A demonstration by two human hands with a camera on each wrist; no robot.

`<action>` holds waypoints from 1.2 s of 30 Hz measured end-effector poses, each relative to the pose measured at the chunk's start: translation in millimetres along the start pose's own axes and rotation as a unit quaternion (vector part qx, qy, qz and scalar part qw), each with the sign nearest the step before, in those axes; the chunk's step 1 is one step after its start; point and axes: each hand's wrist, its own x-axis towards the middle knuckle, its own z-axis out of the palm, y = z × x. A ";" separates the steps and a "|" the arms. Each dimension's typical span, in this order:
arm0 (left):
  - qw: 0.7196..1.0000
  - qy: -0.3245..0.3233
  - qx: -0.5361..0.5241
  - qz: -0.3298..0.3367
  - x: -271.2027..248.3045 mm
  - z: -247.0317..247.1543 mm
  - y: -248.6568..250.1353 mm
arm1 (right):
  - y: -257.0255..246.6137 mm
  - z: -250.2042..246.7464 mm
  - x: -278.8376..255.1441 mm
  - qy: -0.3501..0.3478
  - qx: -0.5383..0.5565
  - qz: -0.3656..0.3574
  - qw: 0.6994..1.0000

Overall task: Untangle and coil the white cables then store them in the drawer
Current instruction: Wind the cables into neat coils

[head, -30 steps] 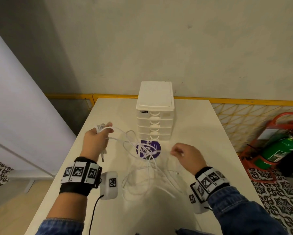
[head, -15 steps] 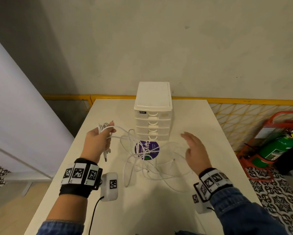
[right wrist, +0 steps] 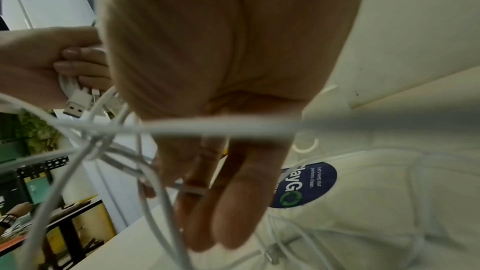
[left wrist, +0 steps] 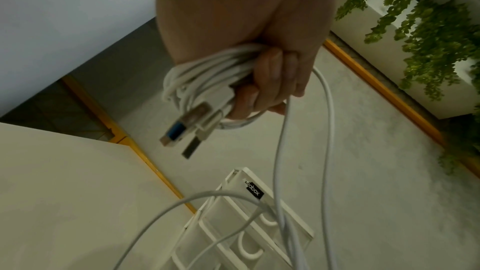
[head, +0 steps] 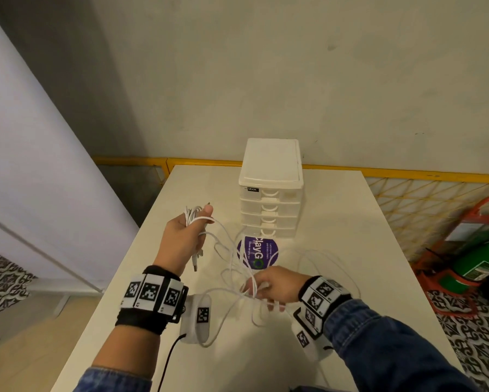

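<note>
**Hands in the cable tangle**

Left hand (head: 185, 239) raised above the desk (head: 336, 227), back toward the head camera, fingers (left wrist: 270, 81) curled tight round a coiled bundle (left wrist: 205, 81) of white cable, two USB plugs (left wrist: 182, 134) poking out below the fist. Right hand (head: 277, 287) lower and nearer the body, palm down, fingers (right wrist: 233, 202) stretched almost straight, threaded through loose white cables (head: 232, 264); grip not discernible. Loose loops strung between both hands and spilling onto the desk. Beyond both hands, white drawer unit (head: 271, 190), drawers closed; purple sticker (head: 258, 254) just before it.
</note>
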 end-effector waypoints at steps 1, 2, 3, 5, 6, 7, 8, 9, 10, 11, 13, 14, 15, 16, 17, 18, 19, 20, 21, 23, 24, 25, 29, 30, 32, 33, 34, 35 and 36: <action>1.000 0.003 0.004 -0.004 0.1 -0.8 -0.5 | 0.8 0.7 -0.7 0.010 -0.011 -0.008 1.000; 1.000 0.004 0.005 -0.008 -0.3 -1.4 -0.2 | 2.5 0.6 -1.7 0.028 -0.020 -0.008 0.999; 1.000 0.005 0.004 -0.011 -0.2 -2.7 0.2 | 4.9 -1.9 -4.4 0.055 -0.026 -0.001 0.998; 1.000 0.017 0.001 -0.015 1.0 -8.1 1.4 | 19.4 -11.3 -11.6 0.157 -0.029 0.018 0.987; 0.999 0.031 -0.004 -0.017 2.4 -12.4 1.7 | 31.7 -18.7 -16.9 0.228 -0.024 0.032 0.973; 0.999 0.047 -0.014 -0.019 4.2 -17.6 1.5 | 46.9 -27.1 -23.4 0.294 -0.026 0.054 0.954; 0.997 0.066 -0.025 -0.022 5.6 -22.8 1.0 | 64.2 -35.1 -30.7 0.344 -0.037 0.087 0.934; 0.995 0.086 -0.035 -0.027 6.9 -28.2 0.3 | 82.4 -42.5 -38.7 0.377 -0.056 0.129 0.916; 0.993 0.107 -0.045 -0.031 8.4 -32.6 0.1 | 99.7 -48.1 -47.0 0.399 -0.074 0.179 0.896; 0.990 0.125 -0.055 -0.035 9.7 -36.2 0.0 | 114.9 -52.0 -56.0 0.414 -0.083 0.228 0.877; 0.984 0.154 -0.076 -0.041 11.6 -40.3 0.9 | 138.7 -52.7 -69.5 0.427 -0.078 0.306 0.847; 0.983 0.161 -0.083 -0.041 12.2 -40.5 1.2 | 146.4 -50.8 -73.2 0.426 -0.072 0.336 0.837; 0.982 0.162 -0.084 -0.041 12.8 -39.2 1.2 | 149.4 -49.1 -75.3 0.418 -0.069 0.362 0.830; 0.984 0.154 -0.081 -0.041 13.2 -35.9 1.0 | 147.7 -48.2 -75.2 0.408 -0.069 0.380 0.827; 0.987 0.139 -0.072 -0.040 13.3 -30.8 0.6 | 142.0 -48.5 -73.8 0.401 -0.073 0.388 0.827; 0.991 0.117 -0.054 -0.039 12.8 -23.7 0.3 | 132.5 -50.0 -72.1 0.405 -0.077 0.380 0.828; 0.994 0.092 -0.035 -0.036 11.9 -15.1 0.1 | 121.2 -52.6 -69.6 0.427 -0.079 0.346 0.832; 0.997 0.069 -0.018 -0.030 10.2 -5.5 1.1 | 106.9 -54.4 -65.8 0.464 -0.081 0.278 0.837; 0.999 0.049 -0.005 -0.023 8.5 4.2 2.3 | 89.9 -54.8 -61.3 0.501 -0.086 0.180 0.842; 1.000 0.019 0.006 -0.012 4.7 22.8 7.4 | 45.7 -48.6 -50.9 0.512 -0.097 -0.022 0.853; 1.000 0.006 0.002 -0.007 2.9 30.8 10.6 | 25.4 -41.2 -43.5 0.479 -0.098 -0.092 0.867; 1.000 -0.007 -0.006 -0.004 1.5 37.4 13.5 | 6.2 -31.9 -35.6 0.430 -0.097 -0.128 0.888; 0.997 -0.072 -0.038 0.000 -4.7 49.9 26.8 | -14.2 1.7 -0.3 0.300 -0.055 -0.056 0.951; 0.996 -0.080 -0.042 0.004 -5.8 49.2 29.6 | -8.5 6.4 4.5 0.292 -0.056 -0.033 0.954; 0.997 -0.070 -0.039 0.013 -5.1 42.6 31.5 | 2.9 8.9 4.9 0.309 -0.072 -0.020 0.948; 0.998 -0.054 -0.036 0.015 -3.7 37.1 31.1 | 10.2 7.3 2.7 0.327 -0.076 -0.019 0.942; 0.999 -0.035 -0.036 0.014 -2.2 30.8 29.8 | 18.7 4.3 0.1 0.348 -0.083 -0.025 0.934; 0.999 -0.016 -0.042 0.009 -0.6 24.0 28.0 | 26.2 -0.2 -4.7 0.359 -0.091 -0.028 0.928; 0.999 0.003 -0.053 0.002 1.1 17.2 26.2 | 33.5 -5.4 -10.2 0.360 -0.090 -0.028 0.928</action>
